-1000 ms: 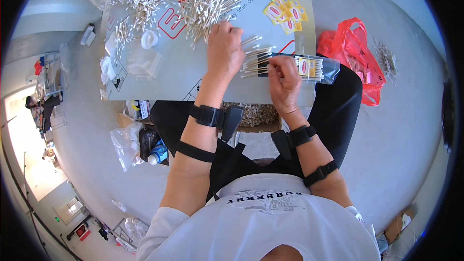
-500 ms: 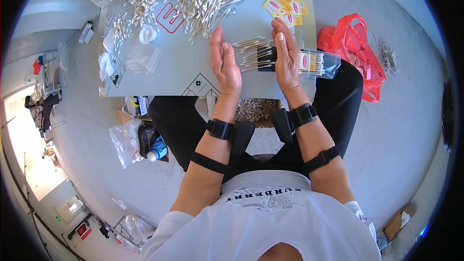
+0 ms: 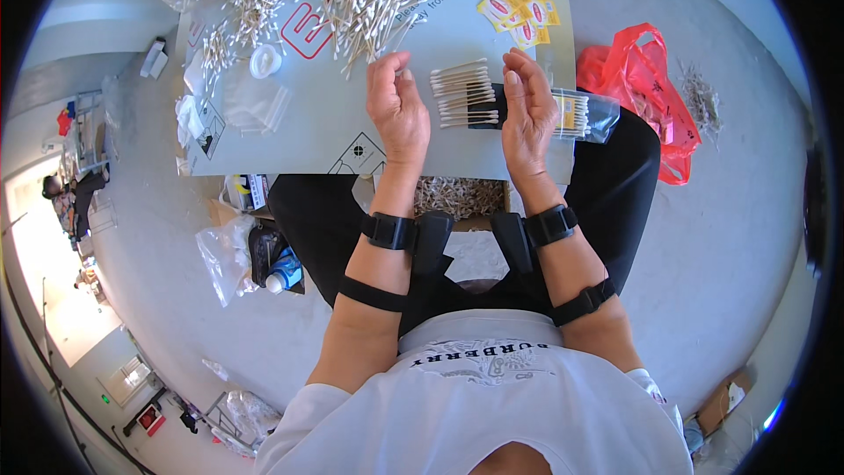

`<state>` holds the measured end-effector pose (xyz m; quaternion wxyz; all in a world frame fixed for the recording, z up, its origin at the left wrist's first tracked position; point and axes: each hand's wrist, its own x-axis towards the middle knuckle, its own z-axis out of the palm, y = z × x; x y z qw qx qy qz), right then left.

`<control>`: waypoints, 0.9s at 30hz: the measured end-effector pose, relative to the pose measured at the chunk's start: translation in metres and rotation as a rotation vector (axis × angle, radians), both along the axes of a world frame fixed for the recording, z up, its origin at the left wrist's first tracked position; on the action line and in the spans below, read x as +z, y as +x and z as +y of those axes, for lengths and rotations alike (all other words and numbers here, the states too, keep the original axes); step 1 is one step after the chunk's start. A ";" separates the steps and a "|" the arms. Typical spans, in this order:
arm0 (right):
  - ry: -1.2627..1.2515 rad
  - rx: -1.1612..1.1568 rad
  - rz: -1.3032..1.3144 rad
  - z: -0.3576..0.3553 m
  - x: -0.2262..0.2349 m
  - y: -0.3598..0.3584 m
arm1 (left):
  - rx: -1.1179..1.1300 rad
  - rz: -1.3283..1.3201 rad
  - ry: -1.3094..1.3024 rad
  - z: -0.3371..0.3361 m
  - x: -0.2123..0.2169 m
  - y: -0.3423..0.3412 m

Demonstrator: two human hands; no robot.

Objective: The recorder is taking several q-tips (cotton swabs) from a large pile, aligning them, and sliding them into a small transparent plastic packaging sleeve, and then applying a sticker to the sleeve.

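Note:
A row of cotton swabs lies between my hands, the sticks nearly parallel and running left to right. Their right ends partly overlap a dark flat piece on the board. My left hand is held upright left of the row, palm inward, fingers bent and holding nothing. Opposite it, my right hand stands just beyond the swabs' right ends, fingers slightly curled and apart. Behind the right hand lies a clear plastic bag containing swabs and a yellow card; the hand hides part of it.
A large loose heap of cotton swabs covers the far board. Yellow cards lie far right. A white round lid and clear bags sit left. A red plastic bag is on the right; a swab-filled box is below.
My hands have drawn slightly apart and their fingers have bent more. The swabs between them have gone from a skewed, uneven bunch to a straighter row.

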<state>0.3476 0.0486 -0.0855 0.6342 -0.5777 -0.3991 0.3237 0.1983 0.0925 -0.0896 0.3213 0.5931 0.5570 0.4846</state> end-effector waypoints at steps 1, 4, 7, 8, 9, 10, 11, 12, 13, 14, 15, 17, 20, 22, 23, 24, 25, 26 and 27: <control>0.001 0.001 0.000 -0.001 0.001 -0.001 | 0.001 0.000 0.001 0.002 0.004 -0.001; 0.043 -0.010 0.087 -0.002 0.003 -0.005 | -0.065 0.231 0.080 0.009 0.012 0.002; 0.066 -0.024 0.228 -0.001 0.000 -0.007 | -0.143 0.367 0.144 0.003 0.015 0.025; 0.062 -0.044 0.274 -0.001 -0.002 -0.005 | -0.201 0.629 0.128 -0.006 0.017 0.033; 0.058 -0.064 0.321 -0.001 -0.004 -0.003 | -0.258 0.891 0.110 -0.014 0.019 0.038; 0.060 -0.062 0.321 -0.001 -0.002 -0.001 | -0.256 0.891 0.112 -0.021 0.019 0.037; 0.063 -0.060 0.288 -0.001 -0.002 0.003 | -0.290 0.899 0.052 -0.028 0.014 0.035; 0.065 -0.058 0.256 -0.001 -0.001 0.005 | -0.324 0.906 -0.007 -0.035 0.009 0.034; 0.062 -0.058 0.256 -0.002 0.001 0.006 | -0.325 0.905 -0.010 -0.042 0.010 0.031; 0.063 -0.044 0.261 -0.004 0.004 0.006 | -0.364 0.905 -0.006 -0.048 0.011 0.027; 0.065 -0.032 0.265 -0.005 0.005 0.007 | -0.403 0.903 -0.002 -0.051 0.011 0.025; 0.072 -0.027 0.282 -0.007 0.003 0.001 | -0.419 0.924 0.029 -0.041 0.011 0.024; 0.048 -0.024 0.274 -0.012 0.002 -0.009 | -0.441 0.931 0.090 -0.023 0.008 0.025; 0.017 -0.032 0.245 -0.014 0.000 -0.012 | -0.452 0.914 0.122 -0.019 0.004 0.022; 0.026 -0.034 0.230 -0.014 -0.002 -0.012 | -0.401 0.706 0.162 -0.019 0.001 0.018; 0.035 -0.035 0.215 -0.013 -0.003 -0.012 | -0.348 0.497 0.199 -0.018 -0.002 0.016; 0.031 -0.039 0.218 -0.013 -0.004 -0.013 | -0.352 0.498 0.195 -0.020 -0.002 0.018; 0.057 -0.045 0.213 -0.009 -0.005 -0.013 | -0.303 0.312 0.150 -0.021 -0.001 0.020; 0.083 -0.050 0.208 -0.006 -0.006 -0.012 | -0.250 0.126 0.105 -0.023 -0.001 0.024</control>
